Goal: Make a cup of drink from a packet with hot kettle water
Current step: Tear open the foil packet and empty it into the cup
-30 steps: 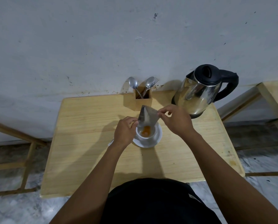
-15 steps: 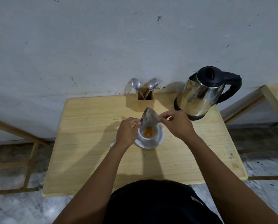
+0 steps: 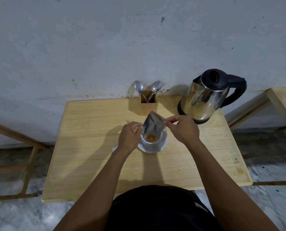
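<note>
Head camera looks steeply down (wide-angle) over the table (image 3: 89, 164)

No readable text anywhere, silver packet (image 3: 153, 125) showing only a plain foil face, steel kettle (image 3: 205, 97) with no legible brand or marking, small white tag on the dark clothing (image 3: 199, 205) too blurred to read
</note>
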The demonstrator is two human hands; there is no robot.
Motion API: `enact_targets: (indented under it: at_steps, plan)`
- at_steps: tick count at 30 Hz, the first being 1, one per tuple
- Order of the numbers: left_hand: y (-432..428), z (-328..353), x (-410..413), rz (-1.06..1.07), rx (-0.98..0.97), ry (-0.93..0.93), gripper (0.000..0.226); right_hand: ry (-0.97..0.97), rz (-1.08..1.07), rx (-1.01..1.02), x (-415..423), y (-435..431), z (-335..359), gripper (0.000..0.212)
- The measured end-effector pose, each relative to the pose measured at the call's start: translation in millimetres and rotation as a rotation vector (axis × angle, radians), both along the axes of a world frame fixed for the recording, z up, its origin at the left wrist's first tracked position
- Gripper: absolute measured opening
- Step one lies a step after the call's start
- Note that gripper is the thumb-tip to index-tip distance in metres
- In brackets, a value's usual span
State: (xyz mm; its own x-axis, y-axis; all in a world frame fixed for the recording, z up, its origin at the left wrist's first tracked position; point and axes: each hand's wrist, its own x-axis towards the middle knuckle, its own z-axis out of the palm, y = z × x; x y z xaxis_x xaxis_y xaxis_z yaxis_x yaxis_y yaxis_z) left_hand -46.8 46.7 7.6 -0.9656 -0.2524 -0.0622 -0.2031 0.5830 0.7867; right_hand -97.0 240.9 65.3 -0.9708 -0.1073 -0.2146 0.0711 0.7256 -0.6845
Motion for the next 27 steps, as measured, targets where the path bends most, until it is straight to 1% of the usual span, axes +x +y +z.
enact_targets:
  at_steps: [2, 4, 6, 8, 9, 11, 13, 14, 16, 22, 27]
  plan:
    - [1, 3, 1, 0.027, 0.059, -0.013, 0.018, 0.0, -0.05, -0.113, 2, 3, -2, 0.003]
    - [2, 11, 2, 0.085, 0.186, -0.031, 0.019, -0.049, -0.049, -0.251, 5, 5, -5, 0.005]
    - [2, 21, 4, 0.154, 0.332, -0.095, 0.034, -0.121, -0.127, -0.399, 11, 6, -4, 0.007]
    - [2, 31, 5, 0.194, 0.452, -0.169, 0.046, -0.271, -0.281, -0.596, 18, 6, -4, 0.005]
    - [1, 33, 5, 0.197, 0.487, -0.19, 0.047, -0.377, -0.351, -0.689, 22, 5, -6, 0.006]
    - [1, 37, 7, 0.162, 0.518, -0.221, 0.044, -0.568, -0.427, -0.854, 29, 1, -10, 0.013]
    - [4, 40, 8, 0.12, 0.548, -0.231, 0.037, -0.671, -0.443, -0.993, 33, -6, -15, 0.014]
    - [5, 41, 8, 0.115, 0.566, -0.226, 0.032, -0.697, -0.429, -1.025, 36, -10, -16, 0.012]
    - [6, 44, 7, 0.142, 0.601, -0.2, 0.022, -0.728, -0.373, -1.014, 41, -19, -14, 0.005]
    - [0, 51, 4, 0.283, 0.727, -0.158, 0.011, -0.698, -0.22, -0.869, 48, -37, -11, 0.009]
    - [-7, 50, 8, 0.31, 0.672, -0.131, 0.016, -0.618, -0.075, -0.711, 50, -50, -5, 0.019]
